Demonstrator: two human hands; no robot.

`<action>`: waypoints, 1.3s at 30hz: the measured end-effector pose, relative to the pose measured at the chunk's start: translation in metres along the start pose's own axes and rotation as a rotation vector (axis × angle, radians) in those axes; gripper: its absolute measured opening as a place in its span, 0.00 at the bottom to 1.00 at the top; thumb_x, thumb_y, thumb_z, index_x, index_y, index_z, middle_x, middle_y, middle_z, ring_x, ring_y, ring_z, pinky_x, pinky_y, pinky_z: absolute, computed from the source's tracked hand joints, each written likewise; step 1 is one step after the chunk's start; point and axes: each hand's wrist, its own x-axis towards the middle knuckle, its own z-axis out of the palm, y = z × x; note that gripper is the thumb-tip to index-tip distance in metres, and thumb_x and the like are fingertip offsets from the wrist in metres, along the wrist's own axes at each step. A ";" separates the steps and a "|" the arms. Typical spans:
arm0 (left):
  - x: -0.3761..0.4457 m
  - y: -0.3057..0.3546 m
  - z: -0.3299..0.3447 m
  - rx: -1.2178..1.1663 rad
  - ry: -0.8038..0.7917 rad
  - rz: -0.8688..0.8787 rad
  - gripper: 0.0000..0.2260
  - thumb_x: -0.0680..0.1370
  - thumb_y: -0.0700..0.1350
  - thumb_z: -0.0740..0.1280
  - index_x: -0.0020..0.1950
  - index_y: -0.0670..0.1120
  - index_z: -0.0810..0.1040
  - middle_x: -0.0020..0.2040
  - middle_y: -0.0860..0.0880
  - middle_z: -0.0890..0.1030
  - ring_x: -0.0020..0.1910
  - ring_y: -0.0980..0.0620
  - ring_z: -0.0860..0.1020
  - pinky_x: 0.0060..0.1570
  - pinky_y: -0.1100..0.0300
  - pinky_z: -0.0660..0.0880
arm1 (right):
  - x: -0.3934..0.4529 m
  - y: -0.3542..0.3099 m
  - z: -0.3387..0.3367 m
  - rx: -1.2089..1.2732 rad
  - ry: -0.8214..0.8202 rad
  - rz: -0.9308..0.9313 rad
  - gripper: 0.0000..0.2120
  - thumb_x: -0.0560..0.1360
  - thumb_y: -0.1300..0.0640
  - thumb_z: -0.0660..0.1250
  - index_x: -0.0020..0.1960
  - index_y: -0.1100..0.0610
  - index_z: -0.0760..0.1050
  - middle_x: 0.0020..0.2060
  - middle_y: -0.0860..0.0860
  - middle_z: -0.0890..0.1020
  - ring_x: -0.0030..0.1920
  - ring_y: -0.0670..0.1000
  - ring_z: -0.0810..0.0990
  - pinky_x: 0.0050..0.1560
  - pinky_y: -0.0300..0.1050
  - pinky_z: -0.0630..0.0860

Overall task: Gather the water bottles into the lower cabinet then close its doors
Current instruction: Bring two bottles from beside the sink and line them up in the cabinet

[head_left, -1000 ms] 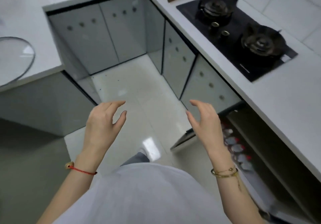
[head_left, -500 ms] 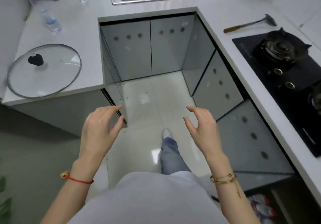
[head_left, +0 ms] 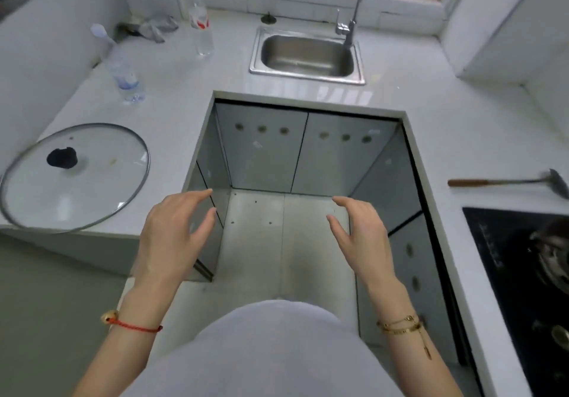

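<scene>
Since the earlier frame, view has swung from stove to sink [head_left: 306, 54]. Left hand [head_left: 172, 236] and right hand [head_left: 363, 236] hover apart, fingers relaxed, empty. Two water bottles [head_left: 124, 73] stand on bench [head_left: 172, 88] at 11 o'clock.

Top: pale grey garment [head_left: 261, 353], plain, no print visible; fills the lower middle of the view.
Arms: bare from wrist to frame edge, no sleeves showing.
Left wrist: thin red cord bracelet [head_left: 135, 326] with a small gold bead at its outer side.
Right wrist: gold chain bracelets [head_left: 398, 325], stacked, one with a short dangling pendant.
Left hand [head_left: 172, 236]: no rings visible.
Right hand [head_left: 363, 236]: no rings visible.
</scene>
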 end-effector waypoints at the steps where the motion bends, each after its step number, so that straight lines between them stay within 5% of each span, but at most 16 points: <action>1: 0.012 0.003 0.004 0.004 0.024 -0.022 0.13 0.77 0.44 0.71 0.61 0.44 0.81 0.55 0.46 0.84 0.56 0.44 0.81 0.56 0.46 0.76 | 0.022 0.004 -0.001 0.003 -0.011 -0.029 0.16 0.77 0.54 0.68 0.63 0.55 0.75 0.57 0.48 0.81 0.60 0.48 0.75 0.58 0.36 0.68; 5: 0.055 0.007 0.016 0.016 0.071 -0.136 0.16 0.77 0.48 0.65 0.61 0.45 0.81 0.56 0.47 0.84 0.57 0.45 0.80 0.59 0.47 0.75 | 0.100 0.011 0.005 0.018 -0.058 -0.130 0.16 0.77 0.54 0.68 0.64 0.54 0.75 0.57 0.48 0.80 0.61 0.47 0.75 0.60 0.34 0.67; 15: 0.163 -0.036 0.053 0.073 0.114 -0.319 0.13 0.78 0.45 0.69 0.63 0.47 0.80 0.59 0.49 0.83 0.59 0.49 0.78 0.62 0.53 0.71 | 0.250 0.008 0.073 0.091 -0.186 -0.177 0.16 0.77 0.54 0.68 0.64 0.53 0.74 0.56 0.47 0.80 0.56 0.42 0.75 0.54 0.27 0.65; 21: 0.265 -0.076 0.060 0.089 0.173 -0.373 0.14 0.78 0.47 0.68 0.63 0.47 0.80 0.58 0.48 0.83 0.55 0.45 0.80 0.59 0.48 0.75 | 0.367 -0.029 0.116 0.105 -0.208 -0.254 0.16 0.77 0.53 0.67 0.64 0.53 0.75 0.56 0.49 0.80 0.59 0.48 0.76 0.57 0.41 0.75; 26: 0.336 -0.106 0.056 0.121 0.258 -0.356 0.13 0.78 0.45 0.70 0.62 0.46 0.81 0.57 0.47 0.84 0.56 0.47 0.80 0.59 0.54 0.73 | 0.456 -0.071 0.136 0.138 -0.198 -0.332 0.16 0.77 0.55 0.67 0.64 0.54 0.75 0.57 0.49 0.80 0.60 0.49 0.76 0.59 0.37 0.69; 33: 0.397 -0.149 0.043 0.174 0.381 -0.422 0.13 0.76 0.42 0.71 0.61 0.45 0.81 0.54 0.46 0.84 0.53 0.46 0.80 0.54 0.62 0.69 | 0.545 -0.115 0.170 0.122 -0.259 -0.458 0.16 0.77 0.56 0.68 0.64 0.55 0.75 0.58 0.50 0.81 0.61 0.52 0.76 0.60 0.45 0.73; 39: 0.450 -0.192 0.036 0.226 0.526 -0.464 0.11 0.76 0.41 0.70 0.59 0.42 0.81 0.51 0.43 0.84 0.48 0.43 0.81 0.52 0.56 0.72 | 0.608 -0.146 0.195 0.095 -0.318 -0.586 0.16 0.77 0.54 0.68 0.65 0.54 0.75 0.59 0.50 0.81 0.62 0.51 0.76 0.61 0.44 0.72</action>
